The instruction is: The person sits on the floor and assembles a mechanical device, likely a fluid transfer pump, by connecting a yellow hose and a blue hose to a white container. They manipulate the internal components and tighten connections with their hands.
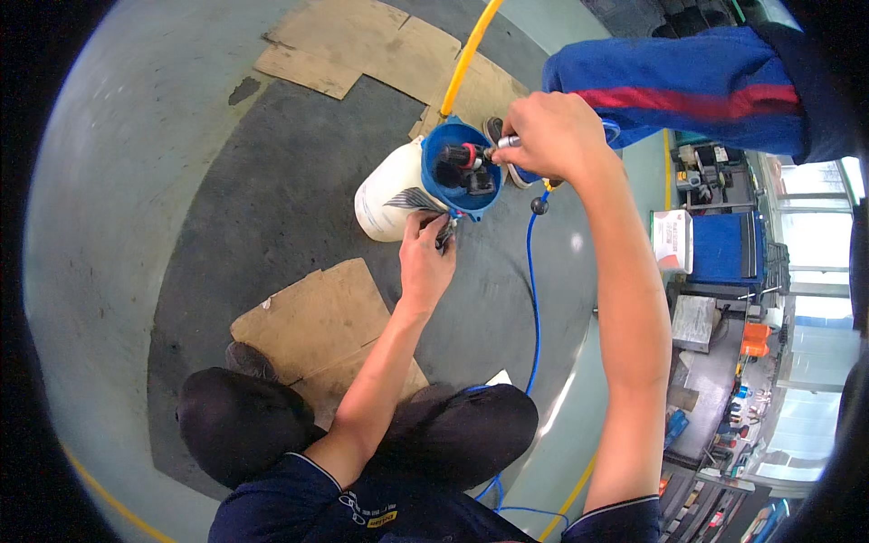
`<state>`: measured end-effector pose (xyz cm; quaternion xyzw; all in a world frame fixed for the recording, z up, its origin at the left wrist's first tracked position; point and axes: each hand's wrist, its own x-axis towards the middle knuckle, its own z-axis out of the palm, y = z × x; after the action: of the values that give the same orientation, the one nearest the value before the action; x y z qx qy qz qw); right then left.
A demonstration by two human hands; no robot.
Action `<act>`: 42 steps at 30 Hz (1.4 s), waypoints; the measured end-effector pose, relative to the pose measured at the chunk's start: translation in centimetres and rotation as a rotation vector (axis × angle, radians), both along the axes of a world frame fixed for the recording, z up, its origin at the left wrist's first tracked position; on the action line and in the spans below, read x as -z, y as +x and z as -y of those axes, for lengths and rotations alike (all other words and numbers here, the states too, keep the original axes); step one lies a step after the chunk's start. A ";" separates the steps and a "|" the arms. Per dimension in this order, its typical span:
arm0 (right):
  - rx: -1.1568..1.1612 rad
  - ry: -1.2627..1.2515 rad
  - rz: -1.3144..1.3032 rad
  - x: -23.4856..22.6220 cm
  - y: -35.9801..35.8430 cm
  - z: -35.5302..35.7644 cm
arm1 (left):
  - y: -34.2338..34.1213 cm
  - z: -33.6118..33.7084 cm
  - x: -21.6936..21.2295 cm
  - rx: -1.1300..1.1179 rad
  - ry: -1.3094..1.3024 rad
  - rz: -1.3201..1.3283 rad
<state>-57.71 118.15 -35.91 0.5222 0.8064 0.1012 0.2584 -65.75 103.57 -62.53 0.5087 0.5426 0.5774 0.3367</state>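
A white cylindrical canister [378, 201] with a blue, bowl-like top [493, 201] stands tilted in the view, ahead of my knees. Inside the blue top sit black fittings and a black knob with a red ring [460, 156]. My right hand [559, 136] reaches over from the right, fingers closed on a silver cylindrical hose fitting [510, 142] beside the red-ringed part. Below the rim, my left hand [427, 264] pinches a small dark piece [444, 237] that the fingers partly cover; its kind is unclear.
A yellow hose [469, 59] rises from the canister's far side. Blue air hose [534, 308] with a black ball runs along the floor. Flattened cardboard [317, 317] lies nearby. Another person's blue sleeve with a red stripe [679, 98] is close at upper right; workbenches [706, 398] stand right.
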 end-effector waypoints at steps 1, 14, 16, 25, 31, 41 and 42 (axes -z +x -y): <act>-0.013 0.009 -0.016 0.0 -0.1 0.0 | 0.4 0.3 0.1 -0.035 0.001 0.003; -0.033 0.044 -0.050 -0.2 -1.1 1.2 | 3.5 2.7 4.7 -0.148 -0.082 -0.039; -0.034 0.043 -0.033 -0.2 -1.2 1.1 | 3.6 2.7 4.9 -0.154 -0.096 -0.023; -0.056 0.045 -0.036 -0.3 -1.5 1.1 | 1.6 2.7 5.1 0.056 -0.440 -0.369; -0.038 0.064 -0.064 -0.7 -2.0 1.3 | 1.0 5.1 7.3 -0.057 -0.235 -0.190; -0.044 0.056 -0.038 -0.5 -2.3 1.6 | 1.4 2.4 4.0 -0.073 -0.076 0.124; -0.044 0.056 -0.036 -0.6 -2.3 1.7 | 1.5 2.1 3.7 -0.068 -0.086 0.147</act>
<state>-60.04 116.48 -35.29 0.5128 0.8192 0.1199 0.2269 -64.22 101.43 -66.21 0.4311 0.5578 0.6005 0.3774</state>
